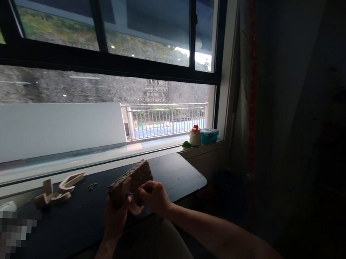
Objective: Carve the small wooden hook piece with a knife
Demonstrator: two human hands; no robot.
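A brown, rough-surfaced block [141,173] is tilted up over the near edge of the dark table. Against its near side lies a curved, light wooden piece [126,185], whose hooked lower end [136,209] sticks out below. My left hand [118,211] is closed around the near end of the block and wooden piece, thumb on the front. With closed fingers, my right hand [155,196] grips a thin-shafted screwdriver [133,194] pointing left at the wooden piece. Its handle is mostly hidden, and the tip meets the wood near my left thumb.
Several curved wooden pieces [67,184] lie on the dark table [176,172] at left, near a small pile of screw-like bits [92,186]. On the windowsill stand a white bottle with a red top [195,137] and a teal box [209,137]. My knee is below the hands.
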